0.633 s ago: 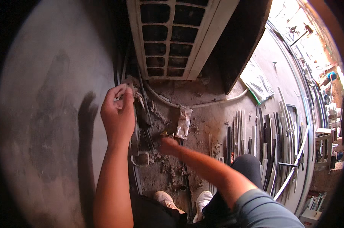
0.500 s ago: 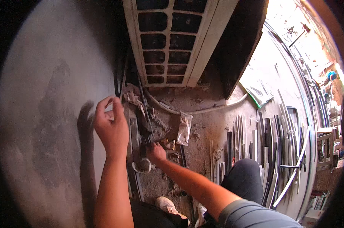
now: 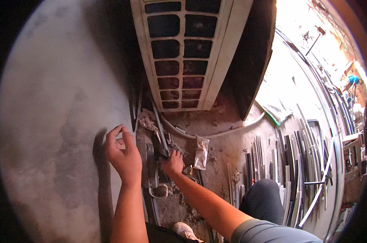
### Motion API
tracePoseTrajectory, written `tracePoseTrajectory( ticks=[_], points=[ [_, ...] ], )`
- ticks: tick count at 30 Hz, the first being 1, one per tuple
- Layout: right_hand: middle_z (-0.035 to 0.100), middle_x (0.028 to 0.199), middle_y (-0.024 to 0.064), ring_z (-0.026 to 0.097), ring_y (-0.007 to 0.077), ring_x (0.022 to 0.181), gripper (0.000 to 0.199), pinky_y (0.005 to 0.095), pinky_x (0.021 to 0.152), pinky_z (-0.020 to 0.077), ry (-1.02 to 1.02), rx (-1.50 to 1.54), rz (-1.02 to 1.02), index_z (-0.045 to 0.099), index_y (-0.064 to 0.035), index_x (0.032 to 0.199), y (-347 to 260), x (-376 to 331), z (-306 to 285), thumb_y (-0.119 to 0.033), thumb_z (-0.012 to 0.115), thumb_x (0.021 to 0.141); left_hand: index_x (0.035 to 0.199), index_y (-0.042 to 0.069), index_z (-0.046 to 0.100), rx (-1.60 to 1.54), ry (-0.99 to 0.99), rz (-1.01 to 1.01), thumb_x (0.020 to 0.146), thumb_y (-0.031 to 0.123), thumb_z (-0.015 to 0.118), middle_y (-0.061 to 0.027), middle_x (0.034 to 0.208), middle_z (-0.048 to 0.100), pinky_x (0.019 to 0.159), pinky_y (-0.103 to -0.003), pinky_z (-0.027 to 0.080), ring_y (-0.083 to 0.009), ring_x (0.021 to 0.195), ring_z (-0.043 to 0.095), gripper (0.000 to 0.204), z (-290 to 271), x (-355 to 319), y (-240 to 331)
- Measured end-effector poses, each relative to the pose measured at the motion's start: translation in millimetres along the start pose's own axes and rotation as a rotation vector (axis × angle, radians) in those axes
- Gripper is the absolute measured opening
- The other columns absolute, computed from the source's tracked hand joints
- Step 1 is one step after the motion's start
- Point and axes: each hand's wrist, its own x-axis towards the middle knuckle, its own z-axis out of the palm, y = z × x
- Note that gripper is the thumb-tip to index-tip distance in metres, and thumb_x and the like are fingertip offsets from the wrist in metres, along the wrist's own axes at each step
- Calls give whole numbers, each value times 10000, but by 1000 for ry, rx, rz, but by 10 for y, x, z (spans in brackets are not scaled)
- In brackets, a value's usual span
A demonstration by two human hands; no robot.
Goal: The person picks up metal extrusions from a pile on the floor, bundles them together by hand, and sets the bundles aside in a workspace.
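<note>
Dusty floor (image 3: pixel 220 158) w/ debris; left hand (image 3: pixel 122 156) fingers spread, right hand (image 3: pixel 172 163) fingers gripping dark rail (image 3: pixel 161 139).

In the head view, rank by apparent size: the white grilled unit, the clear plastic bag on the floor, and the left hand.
1. White grilled unit, largest by far.
2. Left hand, though it is nearer the camera, which inflates it.
3. Clear plastic bag, smallest as seen.

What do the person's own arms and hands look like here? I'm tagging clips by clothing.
Both hands, the left hand and the right hand, are bare, with no gloves, rings or watch showing. The forearms are uncovered. A short grey sleeve covers the right upper arm.
</note>
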Motion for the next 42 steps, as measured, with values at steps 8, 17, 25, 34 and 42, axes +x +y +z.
tracePoseTrajectory(
  ticks=[8,17,25,34,42],
  points=[
    [693,848,234,684,435,783,277,546,702,550,-254,-48,-197,629,-51,944,154,162,-20,-318,628,870,1152,24,619,21,-20,-42,1035,276,587,-83,829,697,721,-286,473,-122,794,652,280,-29,12,-13],
    [667,844,225,657,458,741,275,557,646,528,-78,111,-357,595,-42,916,-28,-99,-368,-316,616,910,1142,30,628,44,19,23,1028,252,601,-68,807,690,732,-298,488,-136,777,658,251,-7,46,-213],
    [660,811,225,652,450,733,321,544,636,512,-188,153,-350,606,-24,854,-8,-689,-910,-339,649,904,1109,1,639,15,42,-20,1006,219,618,-95,797,703,687,-315,515,-158,752,683,242,-12,106,-226],
    [588,662,187,582,305,563,284,431,555,475,-608,340,-207,629,3,882,489,-1524,-2019,-266,718,898,1081,17,661,50,42,-28,1002,264,612,-83,759,665,645,-347,482,-172,688,628,263,-65,126,-225],
    [626,712,102,542,79,675,252,318,594,474,-730,233,-111,689,14,967,409,-1808,-3113,-236,712,942,1046,15,674,130,20,-1,977,233,627,-127,897,702,694,-383,520,-247,763,679,233,-9,130,-257]
  ],
)
